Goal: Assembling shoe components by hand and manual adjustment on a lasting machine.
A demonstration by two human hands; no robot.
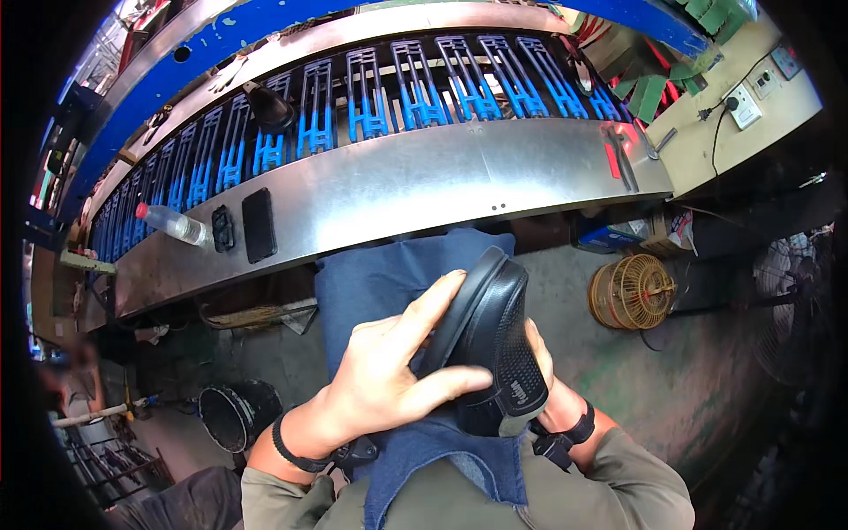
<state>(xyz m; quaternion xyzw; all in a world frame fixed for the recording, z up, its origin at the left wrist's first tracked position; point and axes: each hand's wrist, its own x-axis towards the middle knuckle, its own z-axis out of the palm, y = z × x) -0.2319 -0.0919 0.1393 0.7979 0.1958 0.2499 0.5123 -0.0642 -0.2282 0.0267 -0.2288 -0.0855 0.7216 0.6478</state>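
A black shoe (496, 340) with small perforations along its side is held upright over my lap. My left hand (375, 375) grips its left side, index finger stretched along the thick sole and thumb lying across the upper. Against the right side presses my right hand (558, 402); most of its fingers are hidden behind the shoe. Dark bands circle both wrists. Under the shoe, a blue denim apron (375, 276) covers my lap.
A steel ledge (397, 185) holds a clear bottle (181, 225), a phone (259, 226), a small black item (223, 230) and red-handled pliers (621, 159). Beyond run blue-and-black racks (367, 97) with another dark shoe (268, 108). A black bucket (231, 415) and wire fan (632, 291) stand below.
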